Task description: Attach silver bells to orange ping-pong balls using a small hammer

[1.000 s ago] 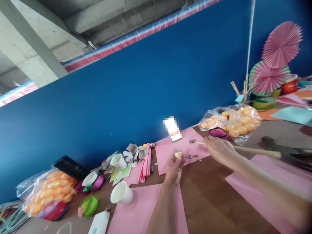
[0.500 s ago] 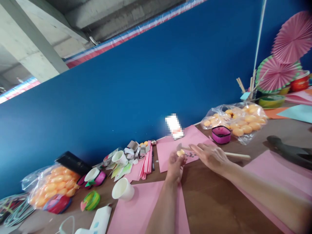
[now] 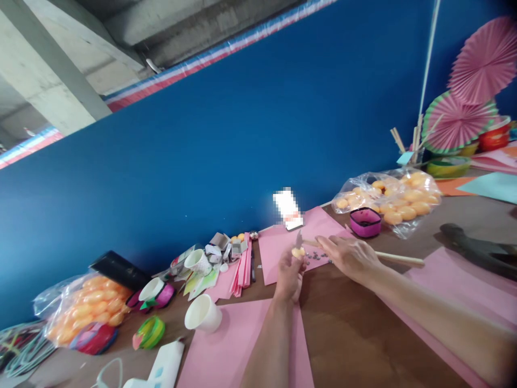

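In my left hand, held up over the edge of a pink sheet, is a small pale orange ball pinched between the fingertips. My right hand is closed round the wooden handle of a hammer. Its small grey, pointed head stands right above the ball, nearly touching it; I cannot tell if they meet. Several small dark metal bits lie on the pink sheet beside the ball.
A magenta box and a bag of orange balls stand behind my right hand. At left are a white cup, a power strip and another bag of balls. A dark-handled tool lies right.
The hammer head has tilted upright and now stands above the ball. Its handle end has shifted right and slightly down. My left hand stays nearly in place with the ball.
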The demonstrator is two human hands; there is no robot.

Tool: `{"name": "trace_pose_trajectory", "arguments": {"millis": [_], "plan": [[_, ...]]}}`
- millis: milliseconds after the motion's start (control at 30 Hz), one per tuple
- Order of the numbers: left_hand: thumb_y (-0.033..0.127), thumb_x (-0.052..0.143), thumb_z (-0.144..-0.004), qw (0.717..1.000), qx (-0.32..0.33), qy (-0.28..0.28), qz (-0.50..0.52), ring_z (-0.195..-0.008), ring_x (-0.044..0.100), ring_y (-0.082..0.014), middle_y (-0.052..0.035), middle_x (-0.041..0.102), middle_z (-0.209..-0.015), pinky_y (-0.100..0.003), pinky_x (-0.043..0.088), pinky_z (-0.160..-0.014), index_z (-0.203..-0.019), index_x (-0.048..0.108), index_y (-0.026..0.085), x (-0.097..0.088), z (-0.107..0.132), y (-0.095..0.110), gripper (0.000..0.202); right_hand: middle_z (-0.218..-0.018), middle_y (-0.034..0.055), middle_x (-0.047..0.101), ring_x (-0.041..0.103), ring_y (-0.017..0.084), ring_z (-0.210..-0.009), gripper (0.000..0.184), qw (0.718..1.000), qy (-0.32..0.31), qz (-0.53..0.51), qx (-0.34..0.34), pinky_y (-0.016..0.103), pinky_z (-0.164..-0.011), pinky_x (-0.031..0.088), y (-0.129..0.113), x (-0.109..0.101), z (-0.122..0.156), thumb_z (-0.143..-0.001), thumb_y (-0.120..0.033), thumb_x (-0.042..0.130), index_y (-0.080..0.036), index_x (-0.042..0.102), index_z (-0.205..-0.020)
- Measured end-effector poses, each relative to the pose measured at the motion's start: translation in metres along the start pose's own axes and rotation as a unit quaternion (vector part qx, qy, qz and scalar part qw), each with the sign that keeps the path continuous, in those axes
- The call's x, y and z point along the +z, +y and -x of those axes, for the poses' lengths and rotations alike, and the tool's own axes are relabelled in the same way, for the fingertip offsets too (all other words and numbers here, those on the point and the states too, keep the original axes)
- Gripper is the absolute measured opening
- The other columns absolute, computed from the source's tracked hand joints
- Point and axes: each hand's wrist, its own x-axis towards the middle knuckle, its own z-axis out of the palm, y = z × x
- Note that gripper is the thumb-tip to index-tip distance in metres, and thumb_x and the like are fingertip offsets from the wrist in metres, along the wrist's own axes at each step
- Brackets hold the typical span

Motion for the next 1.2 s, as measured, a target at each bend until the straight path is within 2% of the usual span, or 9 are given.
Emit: {"name": "trace_pose_trajectory", "arguments": {"millis": [367, 600, 1200], "plan": [[0.022, 0.070, -0.068, 1.000, -0.004, -0.005, -0.005, -0.068, 0.053, -0.0064, -0.0018, 0.058, -0.089, -0.018, 0.040, -0.061, -0.108, 0.057, 0.022, -0.0005, -0.0006, -0.0006, 0.042, -0.077, 0.0007, 0.065, 0.059, 0.014, -0.062, 0.026, 1.000, -0.005, 0.002, 0.019, 0.026, -0.048, 0.020, -0.0013, 0.0047, 0.0002, -0.091, -0.028, 0.036, -0.026, 0.048, -0.113], [0.022, 0.069, -0.069, 1.000, -0.004, -0.004, -0.005, -0.068, 0.053, -0.0067, -0.0017, 0.058, -0.087, -0.018, 0.040, -0.062, -0.108, 0.057, 0.021, -0.0017, -0.0011, -0.0009, 0.041, -0.076, 0.0001, 0.063, 0.059, 0.015, -0.062, 0.023, 1.000, -0.013, -0.003, 0.023, 0.026, -0.048, 0.019, -0.0005, 0.0005, 0.0006, -0.090, -0.028, 0.037, -0.025, 0.050, -0.109], [0.022, 0.068, -0.069, 1.000, -0.006, -0.006, 0.014, -0.068, 0.053, -0.0065, -0.0022, 0.058, -0.089, -0.019, 0.041, -0.063, -0.106, 0.058, 0.021, -0.0027, -0.0015, -0.0011, 0.038, -0.075, 0.0012, 0.064, 0.058, 0.014, -0.061, 0.026, 1.000, -0.013, -0.012, 0.011, 0.025, -0.048, 0.021, -0.0018, 0.0031, -0.0003, -0.091, -0.031, 0.034, -0.026, 0.051, -0.109]]}}
